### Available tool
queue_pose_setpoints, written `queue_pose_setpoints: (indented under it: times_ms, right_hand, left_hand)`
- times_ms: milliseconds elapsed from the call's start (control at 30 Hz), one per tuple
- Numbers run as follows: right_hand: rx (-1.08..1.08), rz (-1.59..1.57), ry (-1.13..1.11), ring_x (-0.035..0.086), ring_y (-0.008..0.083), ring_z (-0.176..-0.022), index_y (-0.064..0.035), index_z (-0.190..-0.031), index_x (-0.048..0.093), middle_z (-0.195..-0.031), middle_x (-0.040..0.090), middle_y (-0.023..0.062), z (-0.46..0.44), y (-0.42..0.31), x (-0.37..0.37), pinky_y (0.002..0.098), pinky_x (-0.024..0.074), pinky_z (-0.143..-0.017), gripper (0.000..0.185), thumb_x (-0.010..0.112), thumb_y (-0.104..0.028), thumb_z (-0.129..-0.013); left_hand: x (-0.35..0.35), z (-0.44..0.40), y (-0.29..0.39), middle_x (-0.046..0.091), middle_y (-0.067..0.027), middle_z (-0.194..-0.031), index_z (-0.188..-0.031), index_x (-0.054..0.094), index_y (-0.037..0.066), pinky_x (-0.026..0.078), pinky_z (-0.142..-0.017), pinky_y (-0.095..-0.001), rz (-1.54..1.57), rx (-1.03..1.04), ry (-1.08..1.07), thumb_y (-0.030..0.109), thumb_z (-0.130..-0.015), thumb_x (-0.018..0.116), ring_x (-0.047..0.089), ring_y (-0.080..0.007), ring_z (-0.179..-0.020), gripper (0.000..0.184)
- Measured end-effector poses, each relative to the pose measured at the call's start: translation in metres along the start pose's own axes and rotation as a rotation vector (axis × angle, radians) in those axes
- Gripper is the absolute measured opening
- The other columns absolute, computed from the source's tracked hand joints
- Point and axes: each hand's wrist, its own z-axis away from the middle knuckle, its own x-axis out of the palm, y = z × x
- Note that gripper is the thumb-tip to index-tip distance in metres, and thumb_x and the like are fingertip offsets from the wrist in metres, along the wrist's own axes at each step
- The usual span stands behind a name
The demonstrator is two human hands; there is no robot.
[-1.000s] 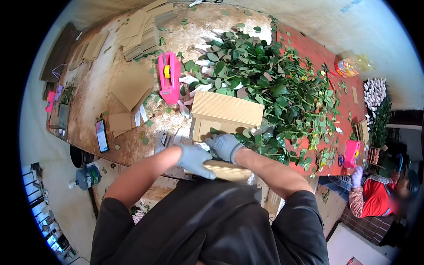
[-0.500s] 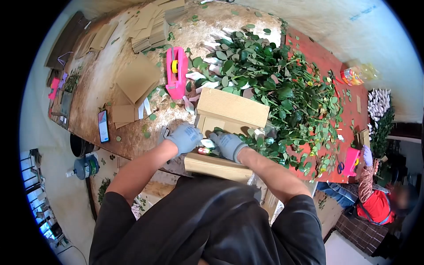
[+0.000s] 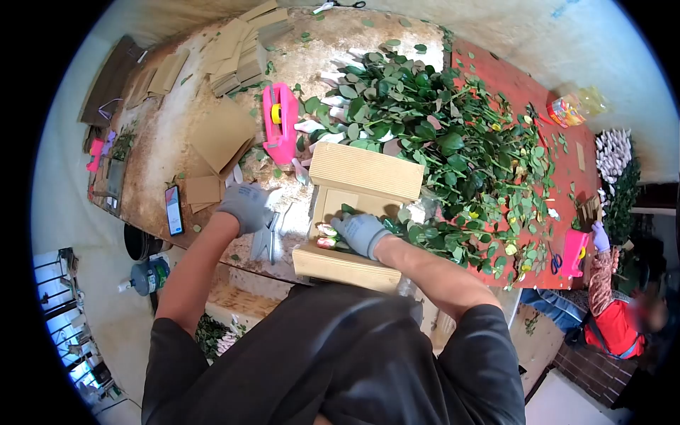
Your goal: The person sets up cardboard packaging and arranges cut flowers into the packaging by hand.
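An opened sheet of corrugated cardboard [image 3: 365,172] lies in front of me, its sides folded up. On it rest pale pink-and-green roses [image 3: 326,242], and my right hand [image 3: 360,234], in a grey glove, is closed over them just behind the heads. My left hand [image 3: 244,207], also gloved, is off to the left, thumb apart from the fingers. Its fingers are beside white paper strips [image 3: 236,174] at the edge of small cardboard pieces [image 3: 203,190]. Just right of and below that hand lies a grey metal tool like a stapler [image 3: 263,242].
A pink tape dispenser [image 3: 280,131] stands beyond the cardboard. Rose bunches with leafy stems [image 3: 453,142] cover the table's right side. Cardboard sheets [image 3: 241,60] are stacked at the back left. A phone [image 3: 173,210] lies near the front edge. Another person [image 3: 613,322] works at far right.
My left hand has moved left from the roses to the paper strips, leaving the grey tool in plain view. My right hand has stayed on the roses. The camera view has shifted slightly.
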Motion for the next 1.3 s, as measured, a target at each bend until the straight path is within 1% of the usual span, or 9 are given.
queue_pose_setpoints:
  times_ms: [133,200,533,833,967,1100,1167,1233,1300]
  right_hand:
    - [-0.030,0.023,-0.061,0.070,0.0368,-0.104,-0.0106,-0.139,0.051,-0.127,0.064,0.0193,0.002,-0.010,-0.013,0.0470,0.0570,-0.086,0.041,0.050,-0.015,-0.098]
    - [-0.019,0.024,-0.071,0.069,0.0365,-0.105,-0.0106,-0.139,0.051,-0.126,0.065,0.0185,0.002,-0.009,-0.015,0.0470,0.0569,-0.086,0.041,0.051,-0.016,-0.098]
    - [-0.005,-0.002,-0.013,0.069,0.0357,-0.105,-0.0098,-0.132,0.057,-0.122,0.068,0.0189,0.006,-0.009,-0.010,0.0456,0.0556,-0.088,0.036,0.051,-0.019,-0.099]
    - [0.016,-0.100,-0.026,0.067,0.0383,-0.108,-0.0104,-0.130,0.059,-0.117,0.069,0.0191,0.015,0.006,-0.014,0.0473,0.0522,-0.093,0.035,0.056,-0.019,-0.096]
    - [0.122,-0.209,0.389,0.063,0.0392,-0.102,-0.0099,-0.112,0.062,-0.105,0.062,0.0179,0.060,0.015,-0.036,0.0487,0.0514,-0.085,0.025,0.066,-0.021,-0.090]
    - [0.360,0.125,0.442,0.063,0.0410,-0.106,-0.0052,-0.122,0.060,-0.116,0.064,0.0225,0.109,0.042,-0.011,0.0489,0.0513,-0.089,0.038,0.065,-0.027,-0.091]
    - [0.513,-0.188,-0.011,0.065,0.0469,-0.102,-0.0025,-0.140,0.050,-0.116,0.067,0.0276,0.125,0.038,-0.020,0.0527,0.0515,-0.091,0.057,0.062,-0.035,-0.095]
    - [0.401,-0.267,0.149,0.066,0.0453,-0.106,-0.0033,-0.133,0.058,-0.115,0.068,0.0279,0.135,0.060,0.025,0.0509,0.0523,-0.092,0.050,0.062,-0.035,-0.094]
    - [0.436,-0.308,0.027,0.066,0.0440,-0.107,-0.0033,-0.129,0.061,-0.114,0.068,0.0278,0.142,0.064,-0.009,0.0497,0.0527,-0.093,0.047,0.061,-0.033,-0.093]
  left_hand:
    - [-0.020,0.021,0.049,0.063,-0.0235,-0.127,-0.130,0.060,-0.001,0.046,-0.103,-0.0463,0.472,0.566,-0.146,0.063,-0.083,0.066,0.060,-0.0396,-0.118,0.079]
    - [-0.015,0.027,0.079,0.057,-0.0243,-0.134,-0.134,0.056,0.001,0.045,-0.104,-0.0459,0.437,0.735,-0.081,0.060,-0.083,0.068,0.058,-0.0403,-0.121,0.078]
    - [-0.013,0.005,0.110,0.052,-0.0228,-0.146,-0.147,0.046,0.003,0.042,-0.110,-0.0448,0.257,0.557,-0.487,0.064,-0.083,0.064,0.054,-0.0396,-0.130,0.090]
    - [-0.004,-0.002,0.105,0.036,-0.0228,-0.159,-0.155,0.037,0.007,0.038,-0.115,-0.0449,0.300,0.583,-0.411,0.068,-0.082,0.063,0.050,-0.0401,-0.135,0.099]
    - [0.016,-0.004,0.104,0.031,-0.0232,-0.162,-0.152,0.041,0.003,0.037,-0.116,-0.0435,0.289,0.578,-0.357,0.070,-0.082,0.061,0.046,-0.0397,-0.139,0.099]
    - [0.013,-0.003,0.106,0.033,-0.0238,-0.160,-0.149,0.043,0.000,0.037,-0.117,-0.0416,0.248,0.587,-0.350,0.067,-0.083,0.060,0.045,-0.0392,-0.140,0.095]
    - [0.024,-0.005,0.105,0.036,-0.0235,-0.159,-0.147,0.046,0.000,0.039,-0.115,-0.0419,0.244,0.600,-0.290,0.066,-0.084,0.060,0.048,-0.0393,-0.137,0.092]
    - [0.028,-0.008,0.105,0.039,-0.0231,-0.157,-0.144,0.048,-0.001,0.040,-0.113,-0.0427,0.257,0.619,-0.300,0.066,-0.083,0.060,0.050,-0.0394,-0.134,0.091]
    - [0.023,-0.007,0.106,0.042,-0.0229,-0.153,-0.142,0.050,0.000,0.042,-0.112,-0.0439,0.257,0.616,-0.297,0.066,-0.083,0.060,0.053,-0.0398,-0.131,0.089]
